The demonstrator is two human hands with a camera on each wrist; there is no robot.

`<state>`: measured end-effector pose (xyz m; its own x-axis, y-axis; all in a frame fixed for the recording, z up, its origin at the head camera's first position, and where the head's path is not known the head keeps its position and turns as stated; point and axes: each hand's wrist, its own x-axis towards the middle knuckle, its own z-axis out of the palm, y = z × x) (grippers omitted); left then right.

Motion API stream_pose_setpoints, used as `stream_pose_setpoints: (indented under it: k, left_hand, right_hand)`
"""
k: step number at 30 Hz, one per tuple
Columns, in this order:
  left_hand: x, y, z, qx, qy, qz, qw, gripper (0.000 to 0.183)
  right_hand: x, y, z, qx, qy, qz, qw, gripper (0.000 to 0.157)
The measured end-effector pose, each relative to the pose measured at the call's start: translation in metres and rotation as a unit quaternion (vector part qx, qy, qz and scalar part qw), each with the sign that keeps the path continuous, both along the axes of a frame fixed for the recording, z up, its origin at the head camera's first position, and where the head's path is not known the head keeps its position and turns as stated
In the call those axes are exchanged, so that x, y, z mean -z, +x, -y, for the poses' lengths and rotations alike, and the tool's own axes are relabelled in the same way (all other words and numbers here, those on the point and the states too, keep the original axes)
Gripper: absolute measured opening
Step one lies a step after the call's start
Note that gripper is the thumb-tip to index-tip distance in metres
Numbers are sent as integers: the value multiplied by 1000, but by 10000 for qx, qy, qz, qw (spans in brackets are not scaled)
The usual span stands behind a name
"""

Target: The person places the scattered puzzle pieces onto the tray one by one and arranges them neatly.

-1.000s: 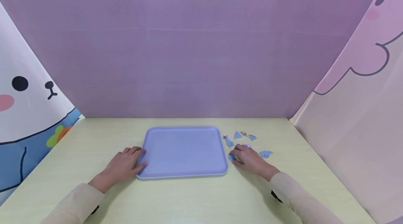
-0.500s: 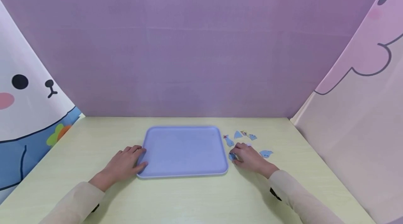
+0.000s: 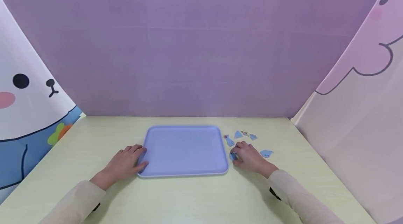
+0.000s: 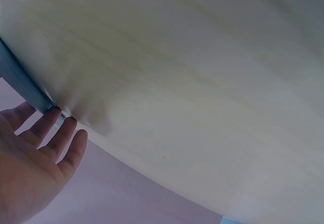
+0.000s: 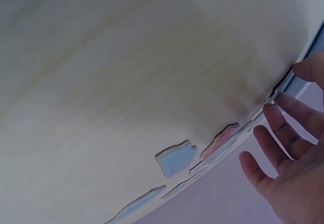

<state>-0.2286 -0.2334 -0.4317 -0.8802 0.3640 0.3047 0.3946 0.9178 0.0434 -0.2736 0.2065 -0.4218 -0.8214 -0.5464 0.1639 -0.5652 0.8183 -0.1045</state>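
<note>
A lavender-blue tray (image 3: 184, 152) lies flat on the table, mid-view in the head view. My left hand (image 3: 126, 163) rests at its left edge, thumb and fingertips on the rim; in the left wrist view the fingers (image 4: 72, 148) are spread and nearly straight. Just right of the tray, my right hand (image 3: 250, 157) has thumb and index finger on opposite sides of a small blue puzzle piece (image 3: 232, 156), pinching it low at the table. In the right wrist view this piece (image 5: 279, 85) appears edge-on between thumb and finger, its face hidden.
Several irregular puzzle pieces lie around the right hand: a long blue one (image 3: 229, 141), a blue triangle (image 3: 238, 134), a yellowish one (image 3: 244, 133), a blue one (image 3: 253, 137) and another (image 3: 267, 153) farther right. A purple cloth (image 3: 185, 49) stands behind the table.
The right hand's knuckles have risen slightly, and a pale piece visible behind them before is now hidden. The left hand and tray stay put; the head view shifts a little.
</note>
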Motion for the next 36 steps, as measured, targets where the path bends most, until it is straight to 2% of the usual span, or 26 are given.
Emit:
stream_pose_setpoints:
  k: [14,23,30,36]
  left_hand:
    - [0,-1,0,15,-76,-23,10000,47]
    - [3,-3,0,-14,-123,-21,9999,48]
    - [3,-2,0,-18,-136,-39,9999,48]
    - [3,-2,0,-39,-114,-46,9999,48]
  right_hand:
    - [-4,-3,-3,80,13,-214,9997,28]
    - [-8,-7,-8,-80,-23,-560,9984,28]
    - [-14,-13,-8,-353,-120,-852,9957,29]
    - [-17,-17,-3,-427,-182,-866,9952,26]
